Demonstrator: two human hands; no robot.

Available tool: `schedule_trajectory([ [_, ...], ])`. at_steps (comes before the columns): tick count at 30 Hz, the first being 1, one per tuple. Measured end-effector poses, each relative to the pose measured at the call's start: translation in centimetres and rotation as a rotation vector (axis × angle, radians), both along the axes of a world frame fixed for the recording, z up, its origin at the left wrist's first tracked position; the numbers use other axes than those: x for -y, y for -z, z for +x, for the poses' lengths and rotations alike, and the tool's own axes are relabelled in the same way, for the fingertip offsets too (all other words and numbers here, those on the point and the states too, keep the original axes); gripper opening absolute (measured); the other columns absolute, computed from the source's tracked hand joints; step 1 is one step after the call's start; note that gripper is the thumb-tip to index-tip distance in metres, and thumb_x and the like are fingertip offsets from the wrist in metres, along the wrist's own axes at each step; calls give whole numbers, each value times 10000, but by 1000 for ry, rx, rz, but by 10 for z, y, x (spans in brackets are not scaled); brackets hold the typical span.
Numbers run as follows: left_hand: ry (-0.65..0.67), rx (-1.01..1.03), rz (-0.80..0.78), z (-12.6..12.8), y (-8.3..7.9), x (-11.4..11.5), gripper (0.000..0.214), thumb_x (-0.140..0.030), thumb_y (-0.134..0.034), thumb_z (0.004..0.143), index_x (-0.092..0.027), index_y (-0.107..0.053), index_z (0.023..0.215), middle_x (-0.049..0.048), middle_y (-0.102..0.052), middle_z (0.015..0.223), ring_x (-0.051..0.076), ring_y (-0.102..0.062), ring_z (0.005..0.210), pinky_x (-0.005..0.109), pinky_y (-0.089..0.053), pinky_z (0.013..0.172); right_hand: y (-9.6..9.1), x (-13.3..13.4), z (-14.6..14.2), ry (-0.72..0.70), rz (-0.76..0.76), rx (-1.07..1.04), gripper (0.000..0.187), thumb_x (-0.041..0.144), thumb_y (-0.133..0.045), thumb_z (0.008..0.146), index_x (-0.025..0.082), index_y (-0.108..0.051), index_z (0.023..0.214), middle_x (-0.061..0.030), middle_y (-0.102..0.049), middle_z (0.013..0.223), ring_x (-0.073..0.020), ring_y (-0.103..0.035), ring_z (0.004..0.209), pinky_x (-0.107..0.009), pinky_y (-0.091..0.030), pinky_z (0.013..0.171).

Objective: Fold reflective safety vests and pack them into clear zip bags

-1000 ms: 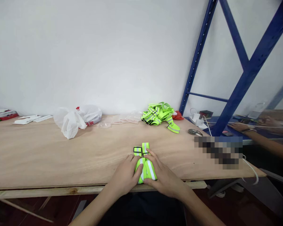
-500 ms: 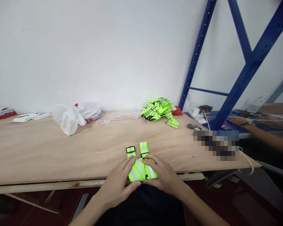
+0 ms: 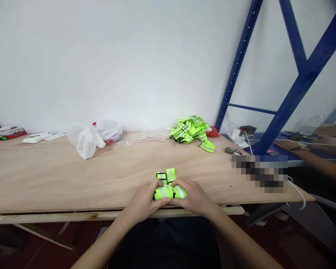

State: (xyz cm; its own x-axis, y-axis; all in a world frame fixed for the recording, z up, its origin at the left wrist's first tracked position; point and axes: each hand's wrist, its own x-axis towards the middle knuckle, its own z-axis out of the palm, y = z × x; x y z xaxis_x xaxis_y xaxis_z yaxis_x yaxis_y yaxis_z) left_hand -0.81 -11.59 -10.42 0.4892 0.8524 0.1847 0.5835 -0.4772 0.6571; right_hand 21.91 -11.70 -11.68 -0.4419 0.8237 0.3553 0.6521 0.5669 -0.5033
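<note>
Curling inward, 2 hands (image 3: 141, 201) (image 3: 195, 198) grip green straps (image 3: 164, 192).

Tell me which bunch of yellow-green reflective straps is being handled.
The small folded bundle at the front of the table, held between the left hand and right hand. The other, a larger loose heap, lies near the wall, untouched.

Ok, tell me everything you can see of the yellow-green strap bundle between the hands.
The strap bundle looks like fluorescent woven webbing with a pale grey stripe along its middle. It is folded compactly, two short lengths pointing away from the person; a black rectangular buckle sits on the left one. It is at the near edge of the wooden table, gripped from either side by the left hand and right hand, which partly hide it.
</note>
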Motion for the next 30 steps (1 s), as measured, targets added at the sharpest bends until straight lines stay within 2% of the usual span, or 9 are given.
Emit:
schedule_trajectory([
  [2,10,39,7,1,-1,-10,301,-474,-589,927,-207,-634,1057,52,-727,972,248,-658,850,317,-465,764,-5,-9,-2,5,5,-1,297,491,-717,856,203,-643,867,-22,-689,840,-191,-621,776,-279,-428,695],
  [4,8,74,44,3,0,-21,320,-489,-528,963,-198,-656,997,55,-711,942,235,-645,846,313,-459,779,-11,-20,-4,-34,28,0,305,469,-660,906,195,-631,775,-18,-663,789,-183,-599,775,-274,-409,703],
  [9,-62,46,149,8,5,-43,486,-550,-415,994,-176,-677,828,90,-645,943,243,-608,913,340,-446,868,-25,-48,-3,-128,-8,98,377,498,-560,967,189,-656,774,-11,-622,765,-166,-557,748,-270,-377,703],
  [13,-117,-38,117,12,-1,-54,567,-580,-341,1004,-174,-686,809,109,-653,962,260,-611,932,346,-445,863,-31,-64,-2,-62,-39,219,447,567,-536,962,185,-658,766,-16,-566,768,-160,-523,721,-269,-366,673],
  [15,-145,-107,95,13,-5,-60,569,-580,-322,1005,-166,-674,837,122,-669,940,271,-626,911,347,-450,826,-31,-72,-3,-16,-7,231,411,544,-558,958,184,-648,782,-30,-570,831,-170,-540,770,-276,-393,707],
  [19,-199,-232,73,17,-12,-75,490,-514,-337,1007,-147,-662,995,139,-717,950,279,-668,859,337,-457,739,-24,-88,-6,39,22,176,305,480,-619,937,178,-654,955,-67,-620,984,-207,-586,950,-315,-440,852],
  [21,-198,-298,70,21,-12,-82,458,-435,-328,1008,-145,-680,966,152,-735,952,285,-685,855,344,-466,741,-19,-94,-7,30,-2,187,311,476,-576,962,181,-672,937,-72,-643,953,-215,-591,963,-327,-442,878],
  [25,-212,-361,76,31,-8,-89,501,-351,-286,1002,-123,-710,862,217,-742,960,320,-700,881,383,-487,786,-12,-98,-9,10,1,204,425,491,-468,1003,193,-657,766,-63,-648,795,-205,-580,841,-316,-444,803],
  [30,-248,-359,93,38,-2,-88,528,-350,-262,1015,-109,-714,885,233,-743,943,325,-712,882,397,-502,796,-12,-91,-12,73,-36,116,411,485,-463,992,204,-546,705,-28,-604,739,-174,-537,720,-299,-410,696],
])
